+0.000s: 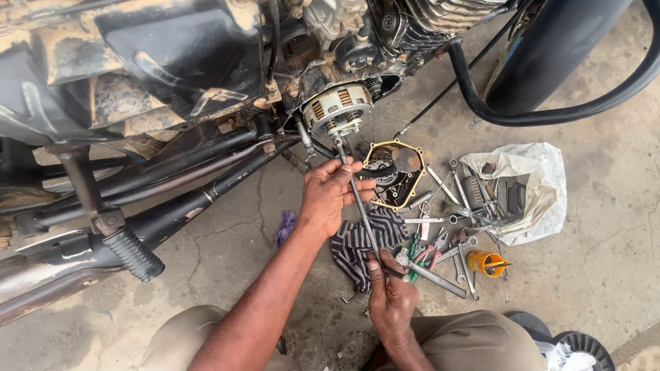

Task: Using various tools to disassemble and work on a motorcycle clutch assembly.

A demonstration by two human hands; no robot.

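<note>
Left hand [330,192] wraps a long thin metal rod [359,199] near its upper part, fingers [350,168] curled closed around it. Right hand [390,295] grips the same rod at its lower end, fingers closed, thumb up along the shaft. The rod runs slanted from the right hand up to the round clutch assembly [337,106] on the motorcycle engine [385,27]; its top end touches the clutch's lower edge. The clutch is bare, springs and ribbed basket showing.

The engine cover [388,175], dark with a yellowish gasket rim, lies flat on the concrete floor [605,261] just right of the left hand. A striped dark rag [357,240] lies under the rod, between the two hands. Right of the rag is a loose spread of wrenches and pliers [447,240], some with red and green handles, touching and overlapping. A small orange cup [485,262] sits at the edge of that spread. A white cloth bag [536,185] beyond holds more tools, partly spilled out.

The footpeg [134,254] with ribbed rubber sticks out at left, well apart from the hands. Black frame tubes [179,178] run across the upper left. A curved black bar [550,113] and a tyre [550,48] are at upper right. Khaki trouser knees [474,340] show at the bottom.
</note>
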